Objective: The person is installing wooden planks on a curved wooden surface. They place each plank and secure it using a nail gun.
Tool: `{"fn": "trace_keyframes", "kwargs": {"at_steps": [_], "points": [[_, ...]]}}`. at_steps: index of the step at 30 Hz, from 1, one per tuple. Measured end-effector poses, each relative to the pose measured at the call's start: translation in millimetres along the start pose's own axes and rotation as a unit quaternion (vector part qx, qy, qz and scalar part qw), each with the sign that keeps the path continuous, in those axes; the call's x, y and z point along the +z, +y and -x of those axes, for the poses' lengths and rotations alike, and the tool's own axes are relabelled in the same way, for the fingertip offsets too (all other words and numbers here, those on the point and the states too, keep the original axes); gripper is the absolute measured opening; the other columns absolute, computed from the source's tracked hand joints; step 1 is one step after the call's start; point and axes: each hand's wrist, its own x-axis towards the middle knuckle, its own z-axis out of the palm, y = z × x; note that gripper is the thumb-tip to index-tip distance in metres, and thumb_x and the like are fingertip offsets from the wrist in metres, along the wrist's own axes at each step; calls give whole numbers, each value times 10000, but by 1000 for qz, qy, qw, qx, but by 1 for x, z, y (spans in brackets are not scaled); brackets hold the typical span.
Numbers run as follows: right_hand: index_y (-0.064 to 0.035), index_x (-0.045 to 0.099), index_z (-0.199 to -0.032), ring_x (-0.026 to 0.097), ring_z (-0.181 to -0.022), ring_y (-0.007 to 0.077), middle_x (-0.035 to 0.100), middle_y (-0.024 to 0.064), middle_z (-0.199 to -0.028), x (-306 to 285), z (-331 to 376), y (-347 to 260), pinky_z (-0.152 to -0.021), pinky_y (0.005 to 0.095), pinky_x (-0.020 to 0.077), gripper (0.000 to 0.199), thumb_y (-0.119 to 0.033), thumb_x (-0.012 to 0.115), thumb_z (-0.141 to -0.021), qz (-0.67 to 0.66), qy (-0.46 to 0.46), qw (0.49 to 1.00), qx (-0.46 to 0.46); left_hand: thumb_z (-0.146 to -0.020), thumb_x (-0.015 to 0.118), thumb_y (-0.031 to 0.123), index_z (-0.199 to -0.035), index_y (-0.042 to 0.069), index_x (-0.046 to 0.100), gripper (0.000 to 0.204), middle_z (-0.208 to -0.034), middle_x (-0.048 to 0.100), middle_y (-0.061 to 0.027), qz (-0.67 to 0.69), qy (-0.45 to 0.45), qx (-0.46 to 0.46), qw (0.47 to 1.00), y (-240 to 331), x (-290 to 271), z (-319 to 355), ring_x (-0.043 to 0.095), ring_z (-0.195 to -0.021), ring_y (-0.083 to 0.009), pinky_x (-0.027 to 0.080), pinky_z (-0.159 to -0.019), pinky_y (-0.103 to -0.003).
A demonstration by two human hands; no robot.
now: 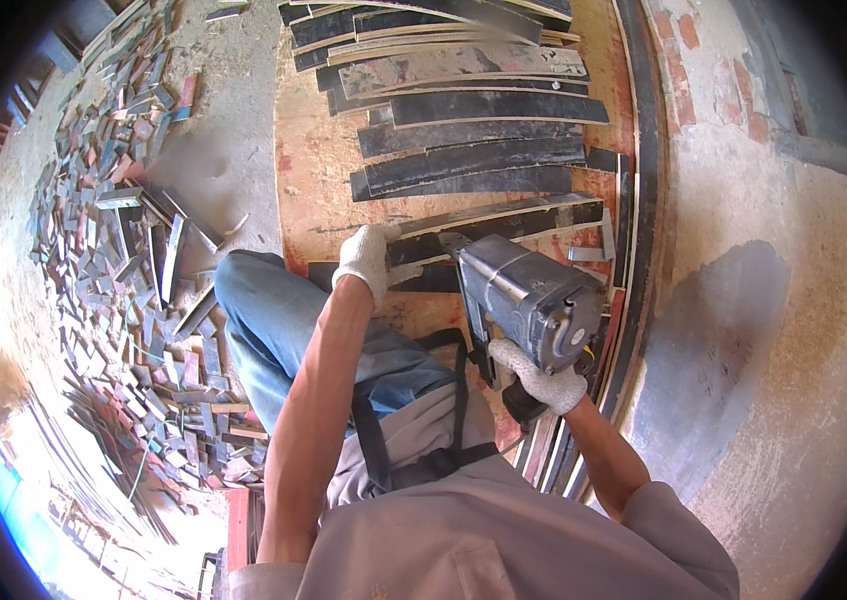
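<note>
This looks like a rough wood workshop or building yard, because a big plywood board [333,150] holds long dark wooden strips [473,160], a heap of small wood offcuts [113,230] covers the dusty ground, and a worn brick wall [733,90] stands beside.

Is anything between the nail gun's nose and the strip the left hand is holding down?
Nothing visible. The nail gun in the right hand has its nose right at the strip, beside the left hand.

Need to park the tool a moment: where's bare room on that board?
Bare brown board left of the dark strip stack, above the left hand. Crowded: strips right and ahead of the nail gun, scrap pile on the floor.
</note>
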Motion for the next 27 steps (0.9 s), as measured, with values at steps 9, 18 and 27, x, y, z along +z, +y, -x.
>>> {"fn": "trace_keyframes", "kwargs": {"at_steps": [9, 18, 27], "points": [[-85, 654, -1249, 633, -1125, 293, 680, 109, -1194, 21, -10, -8, -989, 436, 482, 420, -349, 739, -934, -24, -23, 999, -5, -948, 604, 126, -1195, -7, 631, 281, -1119, 629, -161, 27, -28, 11, 999, -1, 2, 7, 666, -973, -297, 670, -719, -446], [-82, 703, -1129, 679, -917, 159, 729, 42, -1044, -9, 14, -12, -795, 341, 546, 280, -292, 745, -947, -70, 46, 994, 68, -960, 615, 192, -1133, 37, 665, 238, -995, 608, -124, -12, 20, 30, 999, 9, -15, 7, 631, -862, -256, 656, -684, -445], [-48, 674, -911, 566, -516, 119, 623, 12, -649, -36, -1, 5, -490, 308, 450, 144, -178, 704, -967, -172, 48, 974, 143, -955, 613, 176, -1104, 41, 672, 210, -978, 594, -123, -9, 16, 37, 999, 13, -26, 4, 630, -851, -260, 656, -651, -445]]}}
